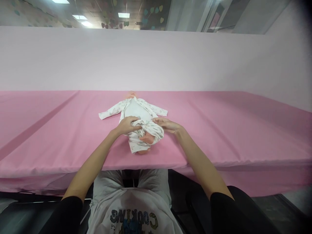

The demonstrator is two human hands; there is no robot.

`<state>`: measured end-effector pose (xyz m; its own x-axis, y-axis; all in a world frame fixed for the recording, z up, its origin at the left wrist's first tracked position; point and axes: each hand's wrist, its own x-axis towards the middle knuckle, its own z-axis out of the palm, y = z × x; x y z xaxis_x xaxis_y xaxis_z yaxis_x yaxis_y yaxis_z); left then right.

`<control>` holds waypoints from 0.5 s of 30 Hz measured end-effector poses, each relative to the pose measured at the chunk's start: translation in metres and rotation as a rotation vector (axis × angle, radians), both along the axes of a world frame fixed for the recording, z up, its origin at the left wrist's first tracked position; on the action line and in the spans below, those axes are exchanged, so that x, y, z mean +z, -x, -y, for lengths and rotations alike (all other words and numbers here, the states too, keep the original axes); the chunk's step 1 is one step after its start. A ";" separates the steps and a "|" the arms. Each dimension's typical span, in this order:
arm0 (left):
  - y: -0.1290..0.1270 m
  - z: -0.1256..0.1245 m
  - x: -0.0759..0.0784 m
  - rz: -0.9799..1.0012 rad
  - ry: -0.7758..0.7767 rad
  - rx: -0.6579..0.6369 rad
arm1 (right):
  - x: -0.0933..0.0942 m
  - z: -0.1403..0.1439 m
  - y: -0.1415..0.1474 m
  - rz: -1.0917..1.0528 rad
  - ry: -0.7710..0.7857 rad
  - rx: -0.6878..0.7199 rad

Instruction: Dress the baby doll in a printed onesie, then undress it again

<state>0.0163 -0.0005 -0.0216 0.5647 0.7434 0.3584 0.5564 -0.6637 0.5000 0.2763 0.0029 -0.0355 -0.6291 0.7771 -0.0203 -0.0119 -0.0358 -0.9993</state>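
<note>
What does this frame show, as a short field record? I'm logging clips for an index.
surface: table with pink cloth
main thing: baby doll lying on its back, head away from the person
clothing: white printed baby romper, front open, sleeves spread
left hand: grip on bunched romper fabric at the doll's legs
right hand: on the romper's edge, fingers extended
doll's feet: bare

Both hands [146,125] on doll's garment [143,128]
</note>
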 end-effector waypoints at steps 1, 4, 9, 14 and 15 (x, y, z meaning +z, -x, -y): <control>-0.001 0.000 0.000 0.005 -0.010 -0.016 | 0.000 -0.001 0.000 0.017 0.013 0.004; -0.003 0.002 0.001 0.019 -0.007 -0.087 | 0.000 -0.003 -0.002 0.108 0.036 -0.004; -0.005 0.001 0.000 0.014 -0.001 -0.146 | 0.000 -0.007 -0.012 0.260 0.032 0.119; -0.004 0.000 -0.002 -0.022 0.008 -0.139 | 0.002 -0.009 -0.022 0.266 0.024 0.301; -0.004 0.001 -0.002 -0.037 0.017 -0.130 | 0.003 -0.009 -0.022 0.308 0.009 0.314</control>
